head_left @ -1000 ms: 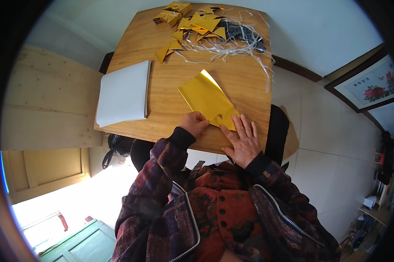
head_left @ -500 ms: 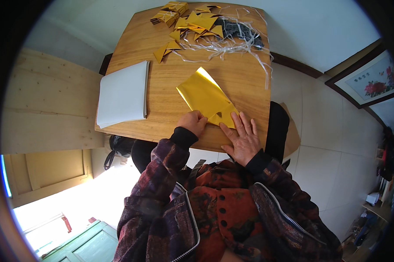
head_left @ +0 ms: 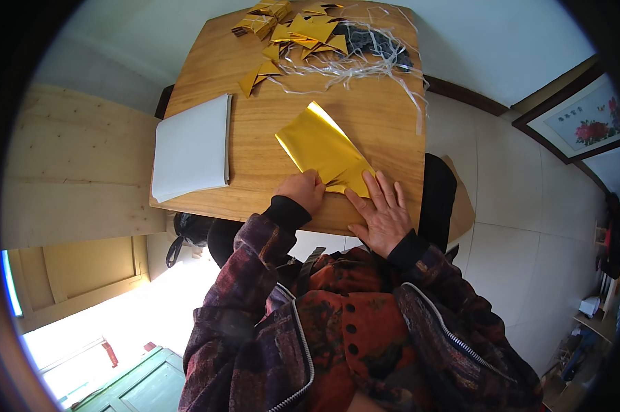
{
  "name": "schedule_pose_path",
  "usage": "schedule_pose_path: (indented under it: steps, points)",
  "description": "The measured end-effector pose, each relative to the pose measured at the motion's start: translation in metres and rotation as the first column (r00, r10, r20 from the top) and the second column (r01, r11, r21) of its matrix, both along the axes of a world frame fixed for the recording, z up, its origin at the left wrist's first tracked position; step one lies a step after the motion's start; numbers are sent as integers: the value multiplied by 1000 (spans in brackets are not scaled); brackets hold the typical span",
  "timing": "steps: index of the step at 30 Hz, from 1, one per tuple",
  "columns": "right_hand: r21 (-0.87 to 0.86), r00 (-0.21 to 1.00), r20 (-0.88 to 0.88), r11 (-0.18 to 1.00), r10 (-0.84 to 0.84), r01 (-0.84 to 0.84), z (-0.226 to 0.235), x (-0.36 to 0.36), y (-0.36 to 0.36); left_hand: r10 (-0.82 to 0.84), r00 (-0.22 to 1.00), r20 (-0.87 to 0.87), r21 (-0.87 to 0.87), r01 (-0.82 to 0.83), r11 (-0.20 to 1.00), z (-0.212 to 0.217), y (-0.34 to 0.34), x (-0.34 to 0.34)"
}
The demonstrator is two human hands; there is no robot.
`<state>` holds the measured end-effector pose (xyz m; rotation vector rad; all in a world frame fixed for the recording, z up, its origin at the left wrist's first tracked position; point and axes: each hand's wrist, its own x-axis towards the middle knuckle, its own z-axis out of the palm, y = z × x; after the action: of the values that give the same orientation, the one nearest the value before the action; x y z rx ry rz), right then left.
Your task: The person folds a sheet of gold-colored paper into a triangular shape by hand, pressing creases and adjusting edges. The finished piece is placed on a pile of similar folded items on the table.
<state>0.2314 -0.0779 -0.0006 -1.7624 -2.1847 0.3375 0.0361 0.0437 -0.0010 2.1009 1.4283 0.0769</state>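
Note:
A sheet of shiny gold foil paper [head_left: 324,144] lies slantwise on the wooden table, close to its front edge. My left hand [head_left: 303,191] is closed on the near left edge of the paper, which puckers beside the fingers. On the near right corner rests my right hand [head_left: 383,213], its fingers spread and flat, the fingertips pressing the paper to the table. The underside of the paper is hidden.
To the left lies a stack of white paper [head_left: 192,147]. Folded gold pieces [head_left: 310,31] are heaped at the far side, by tied gold bundles [head_left: 263,19]. White plastic strips [head_left: 351,69] tangle over a dark grey thing [head_left: 368,42] at far right.
My left hand has pulled its edge of the gold paper slightly, and the paper now creases more near the fingers. The right hand stays at its corner.

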Motion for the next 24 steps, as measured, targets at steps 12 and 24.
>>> schedule_pose_path:
  steps: [12,24]
  points:
    - [-10,1000,21,1000,2,-1,-2,0,0,61,996,-61,19,-60,998,11,-3,1]
    - [-7,999,27,1000,-22,23,-10,-1,0,-406,913,-37,452,377,809,-2,-63,17]
